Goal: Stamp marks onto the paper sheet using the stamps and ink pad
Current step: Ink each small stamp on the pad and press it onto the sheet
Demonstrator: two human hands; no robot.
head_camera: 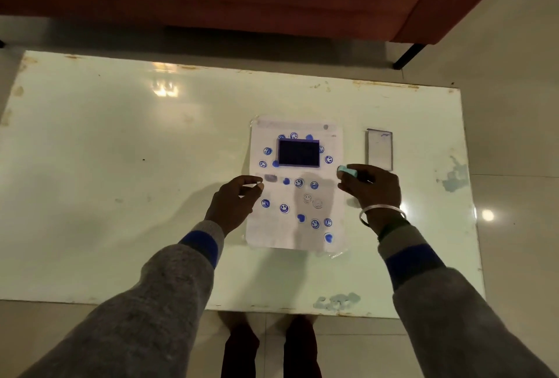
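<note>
Paper (295, 196) flat on table (121, 165), covered in blue smiley and heart marks. Ink pad (299, 153) open, lying on paper's upper half. Lid (379, 149) on table right of paper. Right hand (370, 185) grasps pale blue stamp (346, 170) at paper's right edge. Left hand (237, 197) pinches small white stamp (257, 184) over paper's left edge.

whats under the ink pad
The ink pad sits on the upper part of the paper sheet, with blue stamp marks showing around its edges. Any marks beneath it are covered and cannot be seen.
</note>
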